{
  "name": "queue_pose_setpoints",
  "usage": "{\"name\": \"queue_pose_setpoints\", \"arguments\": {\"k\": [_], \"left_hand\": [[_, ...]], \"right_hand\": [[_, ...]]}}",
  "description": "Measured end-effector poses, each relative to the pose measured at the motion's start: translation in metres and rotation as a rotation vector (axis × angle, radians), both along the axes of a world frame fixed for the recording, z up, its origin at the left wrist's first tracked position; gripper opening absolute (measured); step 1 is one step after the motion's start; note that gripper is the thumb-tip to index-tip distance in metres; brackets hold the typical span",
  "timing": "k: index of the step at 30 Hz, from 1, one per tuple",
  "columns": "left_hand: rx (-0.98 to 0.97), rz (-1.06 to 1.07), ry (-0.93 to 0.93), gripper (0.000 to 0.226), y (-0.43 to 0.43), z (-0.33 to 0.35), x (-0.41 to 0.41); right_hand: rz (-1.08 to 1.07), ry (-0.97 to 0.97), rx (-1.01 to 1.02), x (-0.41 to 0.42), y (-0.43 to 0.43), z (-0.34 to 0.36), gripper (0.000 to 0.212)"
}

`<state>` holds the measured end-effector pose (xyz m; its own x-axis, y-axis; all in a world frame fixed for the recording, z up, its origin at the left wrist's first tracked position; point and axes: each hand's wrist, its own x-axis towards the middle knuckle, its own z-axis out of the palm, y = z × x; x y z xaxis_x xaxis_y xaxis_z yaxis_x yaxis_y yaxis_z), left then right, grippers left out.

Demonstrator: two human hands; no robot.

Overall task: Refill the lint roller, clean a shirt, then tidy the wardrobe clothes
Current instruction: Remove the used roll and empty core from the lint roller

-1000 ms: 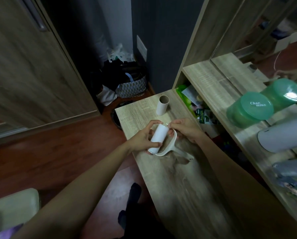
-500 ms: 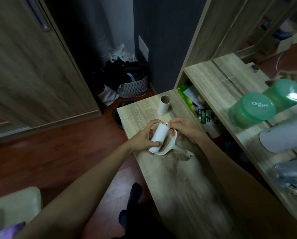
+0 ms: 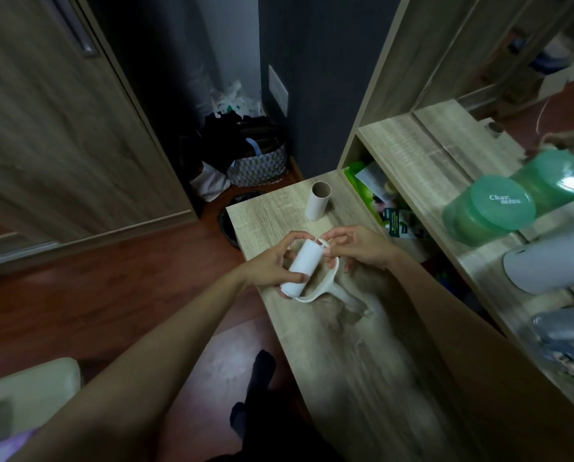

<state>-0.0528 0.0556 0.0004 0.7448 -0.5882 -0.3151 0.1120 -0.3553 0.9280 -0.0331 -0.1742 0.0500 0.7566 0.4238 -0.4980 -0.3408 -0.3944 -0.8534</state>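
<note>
A pale wood-grain desk top [image 3: 362, 361] runs away from me over a dark reddish wooden floor [image 3: 79, 311], with a wood-effect wardrobe door [image 3: 45, 128] to the left.

In the far corner sits a grey patterned fabric basket [image 3: 257, 168], stuffed with dark clothing or bags; I cannot make out the separate items. An open compartment [image 3: 349, 151] beside the desk holds bright green packets [image 3: 355, 175] and a dark pouch [image 3: 400, 223]. On the shelf above stands a translucent green plastic tub [image 3: 485, 215] with its lid on, contents unclear.

An empty brown cardboard tube [image 3: 317, 205] stands upright at the desk's far end, its open mouth facing up.

Just above the middle of the desk, my left hand [image 3: 269, 265] has its fingers curled round a white cylindrical lint roll [image 3: 304, 265]. Its long axis slants from near-left up to far-right. The white plastic roller frame [image 3: 342, 293] curves under the roll, and its handle points toward the near right, close to the desk. My right hand [image 3: 362, 245] pinches the frame's tip at the roll's far end with thumb and fingertips.
</note>
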Motion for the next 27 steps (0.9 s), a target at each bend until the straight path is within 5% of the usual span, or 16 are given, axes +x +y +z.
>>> {"name": "queue_pose_setpoints", "arguments": {"k": [27], "left_hand": [[-0.013, 0.032, 0.072, 0.073, -0.0052, 0.0039, -0.0016]], "right_hand": [[-0.029, 0.026, 0.008, -0.0075, 0.001, -0.0028, 0.025]]}}
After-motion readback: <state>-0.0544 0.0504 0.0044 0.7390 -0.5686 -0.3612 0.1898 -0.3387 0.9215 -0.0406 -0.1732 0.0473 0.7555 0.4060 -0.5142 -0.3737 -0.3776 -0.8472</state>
